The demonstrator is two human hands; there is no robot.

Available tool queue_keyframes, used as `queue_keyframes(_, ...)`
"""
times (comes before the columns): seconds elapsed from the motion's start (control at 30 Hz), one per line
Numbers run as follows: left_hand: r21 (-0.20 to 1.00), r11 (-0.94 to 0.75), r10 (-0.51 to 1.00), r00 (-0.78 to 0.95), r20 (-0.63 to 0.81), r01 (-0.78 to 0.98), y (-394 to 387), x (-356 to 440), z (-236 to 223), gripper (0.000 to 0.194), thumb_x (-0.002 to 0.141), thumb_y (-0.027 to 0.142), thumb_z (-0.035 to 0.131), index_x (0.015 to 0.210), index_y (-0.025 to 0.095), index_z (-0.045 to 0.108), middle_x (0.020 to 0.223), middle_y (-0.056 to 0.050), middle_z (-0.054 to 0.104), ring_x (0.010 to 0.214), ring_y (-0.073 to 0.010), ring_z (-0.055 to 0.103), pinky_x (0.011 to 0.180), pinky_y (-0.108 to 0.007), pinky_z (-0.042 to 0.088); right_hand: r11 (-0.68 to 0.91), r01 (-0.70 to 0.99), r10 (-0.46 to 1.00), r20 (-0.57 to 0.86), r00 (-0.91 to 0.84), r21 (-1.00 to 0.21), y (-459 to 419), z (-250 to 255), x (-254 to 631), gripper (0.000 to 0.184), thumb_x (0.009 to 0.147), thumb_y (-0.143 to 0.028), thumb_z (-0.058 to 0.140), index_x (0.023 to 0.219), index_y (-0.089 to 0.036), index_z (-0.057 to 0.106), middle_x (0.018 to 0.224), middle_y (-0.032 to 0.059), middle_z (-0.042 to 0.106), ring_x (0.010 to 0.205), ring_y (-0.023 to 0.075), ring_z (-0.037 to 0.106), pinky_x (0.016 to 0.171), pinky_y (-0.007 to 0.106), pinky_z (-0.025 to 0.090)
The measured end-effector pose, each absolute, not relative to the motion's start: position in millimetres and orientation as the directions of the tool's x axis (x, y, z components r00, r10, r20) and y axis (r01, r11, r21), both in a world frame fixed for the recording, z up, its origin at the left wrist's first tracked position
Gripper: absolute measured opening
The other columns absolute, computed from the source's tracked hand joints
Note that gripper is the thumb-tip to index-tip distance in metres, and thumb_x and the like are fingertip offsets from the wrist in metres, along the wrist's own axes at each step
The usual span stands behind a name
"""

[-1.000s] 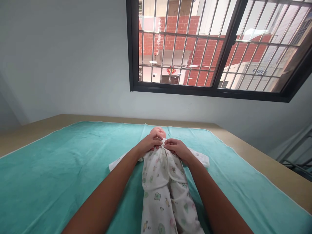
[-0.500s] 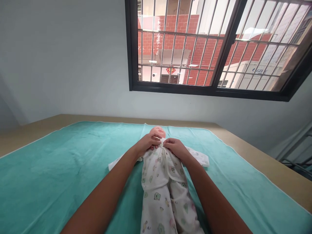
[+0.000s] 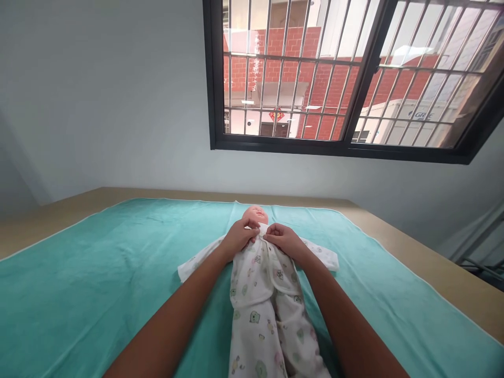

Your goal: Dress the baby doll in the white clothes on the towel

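A baby doll (image 3: 255, 214) lies on its back on a teal blanket (image 3: 98, 273), head towards the wall. It wears a white romper (image 3: 262, 299) printed with small animals. My left hand (image 3: 238, 236) pinches the romper's collar on the doll's chest, just below the chin. My right hand (image 3: 283, 239) pinches the opposite edge of the collar, fingertips almost meeting the left hand's. Both sleeves of the romper spread out sideways under my wrists.
The blanket covers a tan bed platform (image 3: 433, 268) against a pale wall. A black-framed barred window (image 3: 346, 79) is above, with a red brick building outside. A metal frame (image 3: 478, 262) shows at the far right.
Both hands stay at the collar with only small finger shifts. The view has tilted down slightly.
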State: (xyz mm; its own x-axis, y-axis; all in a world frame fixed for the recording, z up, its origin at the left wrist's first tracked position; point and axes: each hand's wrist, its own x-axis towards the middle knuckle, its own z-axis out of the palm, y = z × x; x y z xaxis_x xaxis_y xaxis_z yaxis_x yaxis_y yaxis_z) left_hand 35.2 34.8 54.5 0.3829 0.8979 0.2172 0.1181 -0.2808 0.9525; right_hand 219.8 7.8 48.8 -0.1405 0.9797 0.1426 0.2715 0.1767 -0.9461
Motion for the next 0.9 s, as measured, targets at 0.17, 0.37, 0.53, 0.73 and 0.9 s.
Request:
queue_keyframes(0.17,0.830,-0.524,0.833,0.317,0.453,0.192,-7.1,32.1,40.6,0.005,0.081,0.021,0.057,0.083,0.020,0.062,0.083,-0.001,0.061,0.081,-0.0159,0.055,0.075,-0.027,0.043,0.319,0.450,0.948,0.292,-0.129,-0.834,-18.9,44.8,214.6,0.016,0.079,-0.033,0.062,0.091,-0.022,0.062,0.077,-0.0010,0.057,0.066,0.0139,0.048,0.062,0.028,0.040)
queue_keyframes(0.37,0.640,-0.690,0.722,0.383,0.576,0.338,-38.7,32.5,37.0,0.009,0.085,0.028,0.062,0.090,0.022,0.066,0.100,-0.004,0.060,0.100,-0.0211,0.052,0.092,-0.037,0.042,0.605,0.495,0.757,0.643,-0.115,-0.624,-62.9,26.8,221.5,0.015,0.088,-0.024,0.054,0.100,-0.023,0.063,0.109,0.0073,0.058,0.104,0.0219,0.053,0.092,0.037,0.043)
queue_keyframes(0.53,0.577,-0.684,0.730,0.403,0.553,0.447,-43.0,36.0,37.3,0.001,0.082,0.022,0.066,0.082,0.022,0.066,0.100,-0.004,0.057,0.101,-0.0212,0.051,0.093,-0.038,0.041,0.514,0.583,0.810,0.580,-0.087,-0.629,-77.4,36.5,217.9,0.013,0.091,-0.029,0.051,0.082,-0.022,0.057,0.081,0.0012,0.056,0.073,0.0159,0.051,0.067,0.030,0.043)
queue_keyframes(0.73,0.543,-0.667,0.742,0.396,0.541,0.510,-43.9,38.6,33.1,0.020,0.079,0.019,0.066,0.099,0.023,0.066,0.108,-0.005,0.056,0.105,-0.0237,0.049,0.092,-0.040,0.041,0.316,0.694,0.924,0.375,-0.070,-0.647,-83.0,43.7,210.3,0.014,0.087,-0.033,0.057,0.080,-0.023,0.051,0.072,-0.0031,0.053,0.065,0.0138,0.046,0.059,0.028,0.037)
queue_keyframes(0.9,0.556,-0.638,0.767,0.381,0.516,0.533,-44.0,42.4,32.1,0.028,0.077,0.012,0.064,0.102,0.024,0.068,0.110,-0.006,0.055,0.106,-0.0244,0.048,0.093,-0.041,0.041,0.280,0.727,0.938,0.339,-0.069,-0.627,-84.1,45.0,208.6,0.013,0.084,-0.032,0.059,0.081,-0.023,0.052,0.074,-0.0037,0.052,0.065,0.0133,0.046,0.058,0.027,0.035)
